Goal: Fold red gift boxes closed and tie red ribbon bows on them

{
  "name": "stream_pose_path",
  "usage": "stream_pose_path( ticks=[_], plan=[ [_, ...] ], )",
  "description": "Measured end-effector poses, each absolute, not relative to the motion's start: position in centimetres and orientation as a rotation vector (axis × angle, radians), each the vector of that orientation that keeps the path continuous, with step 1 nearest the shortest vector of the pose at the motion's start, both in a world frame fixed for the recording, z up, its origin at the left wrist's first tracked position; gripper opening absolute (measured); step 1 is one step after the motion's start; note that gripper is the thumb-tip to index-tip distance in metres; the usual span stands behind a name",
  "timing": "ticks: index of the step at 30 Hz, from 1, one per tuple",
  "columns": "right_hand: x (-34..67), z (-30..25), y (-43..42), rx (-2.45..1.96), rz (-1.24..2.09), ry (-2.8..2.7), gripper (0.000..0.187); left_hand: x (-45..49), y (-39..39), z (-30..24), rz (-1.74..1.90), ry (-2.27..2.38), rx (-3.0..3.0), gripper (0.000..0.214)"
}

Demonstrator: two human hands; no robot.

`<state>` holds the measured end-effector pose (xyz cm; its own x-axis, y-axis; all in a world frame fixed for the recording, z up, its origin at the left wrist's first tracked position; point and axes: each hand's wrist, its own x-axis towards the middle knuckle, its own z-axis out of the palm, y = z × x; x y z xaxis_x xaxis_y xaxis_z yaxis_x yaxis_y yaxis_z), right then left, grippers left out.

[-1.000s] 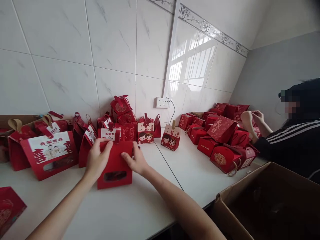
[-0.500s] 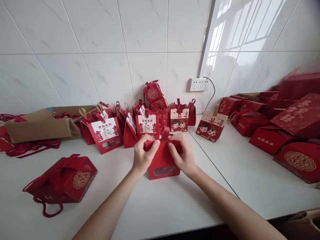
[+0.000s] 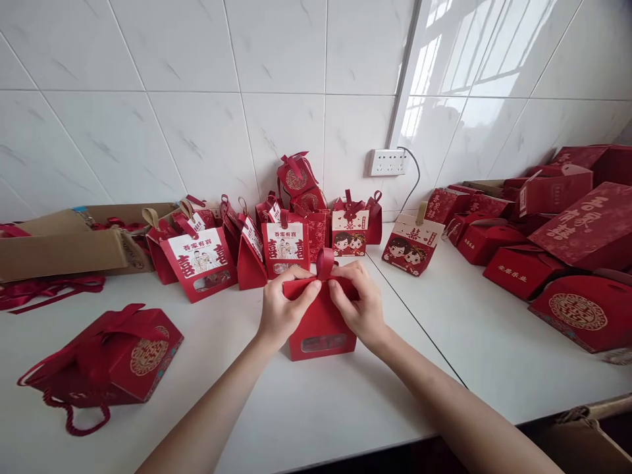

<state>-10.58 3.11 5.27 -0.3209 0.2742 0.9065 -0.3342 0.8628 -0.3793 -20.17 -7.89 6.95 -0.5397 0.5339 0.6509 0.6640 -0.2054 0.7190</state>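
Note:
A red gift box (image 3: 323, 322) with a small clear window stands upright on the white table in front of me. From its top edge rises a loop of red ribbon (image 3: 324, 263). My left hand (image 3: 286, 303) pinches the top left edge, thumb on the near face and fingers behind. On the top right edge my right hand (image 3: 360, 299) grips the same way, its thumb close to the ribbon's base. Both sets of fingertips are partly hidden behind the box. Just beyond it stands a red and white gift box (image 3: 285, 242) with a couple printed on it.
Several finished-looking red boxes line the tiled wall. A hexagonal red box (image 3: 118, 355) with a cord lies at left, near an open cardboard box (image 3: 64, 257). More red boxes (image 3: 526, 270) are piled at right. A power strip (image 3: 388, 162) is on the wall.
The view has shifted slightly. My thumbs have moved inward along the top edge toward the ribbon loop, while both hands keep their grip on the box.

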Motion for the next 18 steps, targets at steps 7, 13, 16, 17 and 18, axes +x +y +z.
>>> stream_pose_path(
  ticks=[7,13,16,17,18],
  plan=[
    [-10.61,5.24,3.09,-0.011,0.607,-1.796,0.017,-19.93,-7.77,7.09,-1.858,-1.911,-1.427,0.012],
    [-10.73,5.33,3.09,-0.028,0.606,-1.787,0.009,-19.98,-7.83,7.08,-1.881,-1.94,-1.46,0.016],
    [-10.62,5.41,3.02,-0.017,0.605,-1.794,0.009,-19.92,-7.9,6.88,-1.893,-1.862,-1.468,0.013],
    [-10.56,5.42,3.0,-0.013,0.607,-1.802,0.01,-19.87,-7.92,6.8,-1.893,-1.832,-1.457,0.013],
    [-10.5,5.42,2.98,-0.007,0.609,-1.814,0.01,-19.82,-7.93,6.72,-1.885,-1.809,-1.438,0.015]
  ],
)
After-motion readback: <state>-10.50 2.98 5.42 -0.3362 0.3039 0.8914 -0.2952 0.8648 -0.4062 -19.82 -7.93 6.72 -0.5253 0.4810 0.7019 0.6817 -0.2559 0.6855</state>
